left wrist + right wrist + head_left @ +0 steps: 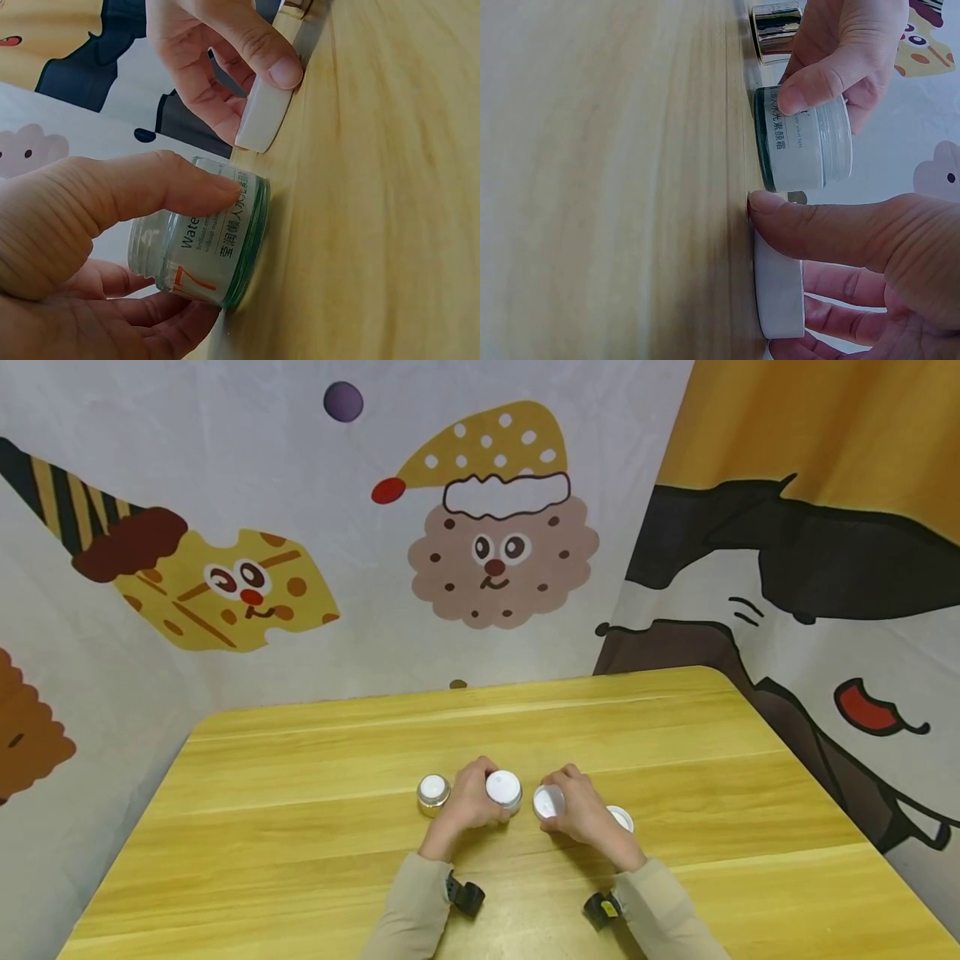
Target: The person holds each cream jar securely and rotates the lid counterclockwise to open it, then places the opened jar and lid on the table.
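My left hand [470, 797] grips a greenish glass cream jar [214, 232] between the thumb and fingers. The jar stands upright on the table, its threaded neck bare and its top white in the head view. To its right, my right hand [577, 806] holds a white round lid [780, 289] by its rim, low at the tabletop. The lid's white hollow side faces up in the head view. Jar and lid are a small gap apart. Left of my left hand stands a smaller gold jar [433, 792] with a white top.
A round white piece [620, 817], like another lid, lies beside my right wrist and is partly hidden by it. The wooden table [300, 860] reaches back to a cartoon-printed cloth [360, 568]. Each wrist wears a small black camera.
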`<state>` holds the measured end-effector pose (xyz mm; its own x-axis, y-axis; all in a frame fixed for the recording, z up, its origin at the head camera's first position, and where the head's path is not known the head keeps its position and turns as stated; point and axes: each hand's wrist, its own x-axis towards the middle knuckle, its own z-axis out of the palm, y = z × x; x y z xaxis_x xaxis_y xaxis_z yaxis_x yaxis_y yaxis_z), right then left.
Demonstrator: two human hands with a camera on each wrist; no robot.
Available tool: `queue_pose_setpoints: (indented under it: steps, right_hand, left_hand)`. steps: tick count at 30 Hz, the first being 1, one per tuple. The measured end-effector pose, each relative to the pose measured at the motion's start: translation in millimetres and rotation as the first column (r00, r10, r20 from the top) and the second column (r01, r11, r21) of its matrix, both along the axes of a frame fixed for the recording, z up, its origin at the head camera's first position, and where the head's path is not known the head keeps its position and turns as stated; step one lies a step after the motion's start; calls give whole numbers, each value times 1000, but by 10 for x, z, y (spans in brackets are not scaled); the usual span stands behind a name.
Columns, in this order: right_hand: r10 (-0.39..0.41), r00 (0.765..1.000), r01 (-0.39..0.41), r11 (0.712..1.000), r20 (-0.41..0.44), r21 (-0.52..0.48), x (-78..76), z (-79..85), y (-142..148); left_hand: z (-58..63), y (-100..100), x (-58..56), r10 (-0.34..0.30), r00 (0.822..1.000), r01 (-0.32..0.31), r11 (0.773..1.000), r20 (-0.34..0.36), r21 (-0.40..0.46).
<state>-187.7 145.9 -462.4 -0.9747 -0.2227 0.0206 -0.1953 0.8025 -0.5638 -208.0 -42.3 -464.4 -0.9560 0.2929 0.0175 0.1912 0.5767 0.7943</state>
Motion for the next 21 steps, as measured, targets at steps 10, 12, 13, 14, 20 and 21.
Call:
queue_pose_setpoints:
  steps: [10,12,13,14,20,21]
  right_hand:
    - [3,1000,-3,999,-15,32,31,1,-7]
    - [3,1000,-3,999,-9,48,49,7,-14]
    - [5,1000,-5,998,-8,57,59,13,-17]
    - [7,1000,-6,998,-7,67,67,13,-19]
    - [18,999,-14,992,-33,128,92,63,-20]
    - [21,998,-15,993,-51,119,91,86,-20]
  left_hand:
    - [49,3,25,-39,998,43,996,47,-77]
    - [94,-15,37,-38,998,41,997,46,-68]
    - [117,-27,39,-34,999,36,998,38,-52]
    - [144,-41,40,-25,999,26,999,25,-27]
    - [333,-141,46,46,992,-35,995,-116,96]
    - [365,-156,50,62,988,-49,994,-142,96]
